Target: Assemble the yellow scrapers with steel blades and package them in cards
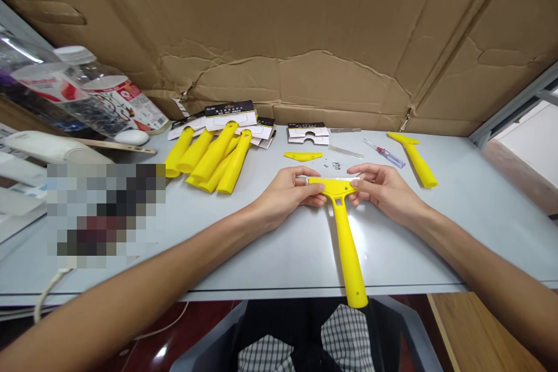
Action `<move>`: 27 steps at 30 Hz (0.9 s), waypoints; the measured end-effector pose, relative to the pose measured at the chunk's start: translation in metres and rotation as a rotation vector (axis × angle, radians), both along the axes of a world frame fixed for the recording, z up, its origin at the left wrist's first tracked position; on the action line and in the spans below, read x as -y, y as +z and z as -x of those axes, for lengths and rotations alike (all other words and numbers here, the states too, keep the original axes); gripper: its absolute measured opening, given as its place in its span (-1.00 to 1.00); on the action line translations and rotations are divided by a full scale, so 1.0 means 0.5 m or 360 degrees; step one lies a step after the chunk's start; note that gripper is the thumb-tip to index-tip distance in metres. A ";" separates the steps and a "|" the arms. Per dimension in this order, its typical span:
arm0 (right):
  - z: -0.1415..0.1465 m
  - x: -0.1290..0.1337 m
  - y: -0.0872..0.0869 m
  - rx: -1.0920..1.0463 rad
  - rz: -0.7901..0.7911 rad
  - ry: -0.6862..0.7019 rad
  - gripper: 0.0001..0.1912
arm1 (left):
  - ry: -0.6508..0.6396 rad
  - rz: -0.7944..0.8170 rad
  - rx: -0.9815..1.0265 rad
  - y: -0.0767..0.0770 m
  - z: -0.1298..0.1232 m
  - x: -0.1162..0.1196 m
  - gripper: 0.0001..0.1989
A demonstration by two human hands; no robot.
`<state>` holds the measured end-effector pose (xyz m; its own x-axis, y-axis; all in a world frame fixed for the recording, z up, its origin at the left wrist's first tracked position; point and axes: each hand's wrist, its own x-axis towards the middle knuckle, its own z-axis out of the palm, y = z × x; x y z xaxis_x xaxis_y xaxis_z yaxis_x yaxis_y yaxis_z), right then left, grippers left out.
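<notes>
A yellow scraper (346, 244) is held by its wide head between both hands, its handle pointing toward the table's front edge. My left hand (290, 192) pinches the left end of the head, thumb on top. My right hand (383, 189) pinches the right end in the same way. A thin metal blade (333, 179) lies along the head's far edge. Beyond the hands are a loose yellow cover piece (303, 156), a small pile of screws (336, 166), another blade (346, 152) and a screwdriver (386, 153).
Several yellow handles (215, 157) with cards (230, 115) lie at the back left; more cards (307, 133) lie at the back middle. Another yellow scraper body (417, 160) is on the right. Bottles (124, 99) stand at the left, and a cardboard wall (279, 23) closes off the back.
</notes>
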<state>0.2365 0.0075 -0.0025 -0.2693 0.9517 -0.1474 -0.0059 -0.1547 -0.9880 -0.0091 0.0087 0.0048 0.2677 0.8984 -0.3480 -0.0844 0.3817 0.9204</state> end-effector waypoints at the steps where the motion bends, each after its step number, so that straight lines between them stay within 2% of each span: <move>1: -0.001 0.001 -0.001 0.0010 -0.0016 0.0009 -0.60 | 0.0004 -0.0004 -0.0009 0.002 -0.001 0.001 -0.72; 6: -0.004 0.001 -0.001 0.0043 -0.0059 0.0046 -0.63 | 0.0023 -0.0040 -0.0023 0.006 -0.003 0.006 -0.75; 14: -0.009 -0.002 -0.003 0.0024 0.0024 0.0087 -0.53 | 0.0039 -0.0051 -0.0026 0.004 0.001 0.006 -0.69; 24: -0.010 -0.002 0.000 0.0067 -0.0014 0.0059 -0.57 | -0.0006 -0.0039 -0.0026 0.000 0.003 0.005 -0.74; 27: -0.009 -0.001 0.003 0.0064 -0.0013 0.0034 -0.57 | -0.0049 -0.0008 0.0035 -0.001 0.005 0.000 -0.85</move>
<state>0.2408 0.0081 -0.0008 -0.2835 0.9470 -0.1509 0.0369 -0.1465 -0.9885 -0.0115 0.0087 0.0045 0.3030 0.8914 -0.3371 -0.0927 0.3796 0.9205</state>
